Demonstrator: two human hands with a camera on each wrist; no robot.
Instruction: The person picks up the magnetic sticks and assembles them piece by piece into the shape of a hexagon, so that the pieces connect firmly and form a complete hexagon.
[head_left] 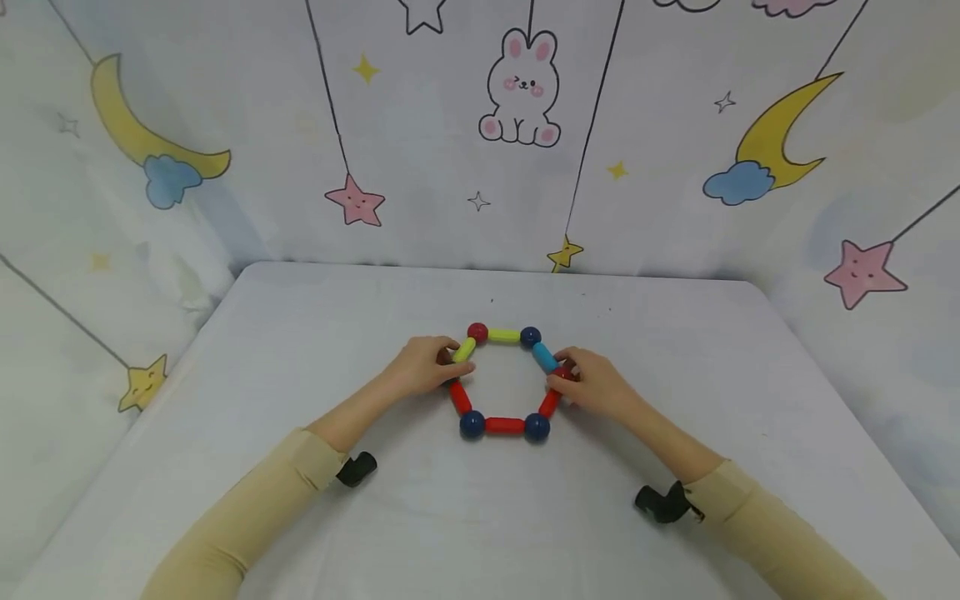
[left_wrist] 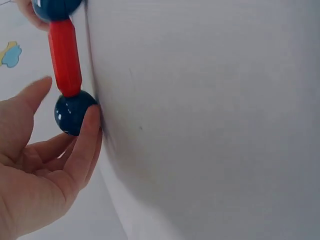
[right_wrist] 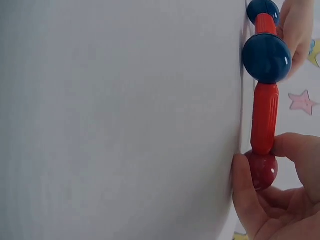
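A six-sided ring of coloured rods and balls lies on the white table. My left hand (head_left: 425,365) is at its left corner, where the fingers touch a dark blue ball (left_wrist: 70,112) and the thumb stands apart from it. At the right corner my right hand (head_left: 596,382) pinches a red ball (right_wrist: 262,170), its thumb at the joint with a red rod (right_wrist: 265,120). Along the near side, a red rod (head_left: 505,426) links two dark blue balls. Yellow-green rods (head_left: 504,336) form the far side and upper left; a light blue rod (head_left: 545,357) is at upper right.
The white table (head_left: 360,300) has its far edge against a cloth backdrop (head_left: 420,150) with printed moons, stars and a rabbit. Black devices (head_left: 663,504) sit at both wrists, by the beige sleeves (head_left: 765,517).
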